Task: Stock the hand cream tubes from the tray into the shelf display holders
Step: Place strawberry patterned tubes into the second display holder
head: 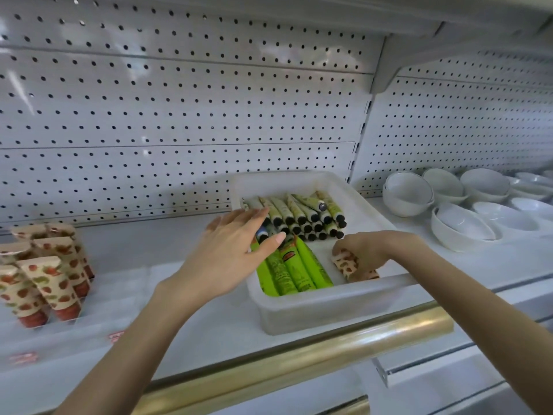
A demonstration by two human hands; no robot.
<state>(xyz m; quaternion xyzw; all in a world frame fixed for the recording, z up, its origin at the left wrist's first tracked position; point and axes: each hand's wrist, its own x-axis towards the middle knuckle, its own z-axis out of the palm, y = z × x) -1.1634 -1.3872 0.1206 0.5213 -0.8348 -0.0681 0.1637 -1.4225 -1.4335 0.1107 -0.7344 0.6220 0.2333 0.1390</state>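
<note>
The left hand [236, 250] is spread wide, its fingers nearly straight. It reaches in over the far left part of the white tray [329, 298]. It lies above the tubes there, and a dark cap shows in the gap between thumb and forefinger. I cannot tell whether the hand touches that tube or pinches it.

The right hand [363, 250] is down in the tray's near right corner. Its fingers are curled round the strawberry-print tubes [348, 265] lying there; how many it grasps I cannot tell.

Along the tray's far side lies a stacked row of pale tubes with dark caps [299, 215], caps pointing toward the front. In the near middle, several green tubes [294, 274] lie side by side, between the two hands.

The tray sits on a white shelf [194, 319], toward its right end and close to the front edge. At the shelf's left end more stocked strawberry tubes [48, 283] stand cap-down in the clear display holders [86, 307], well apart from the tray. Small red price tags [116, 336] sit on the front edge below them. A brass rail [329, 345] runs along the front.

A white pegboard [179, 115] backs the shelf. On the neighbouring shelf to the right are stacks of white bowls [408, 194].
</note>
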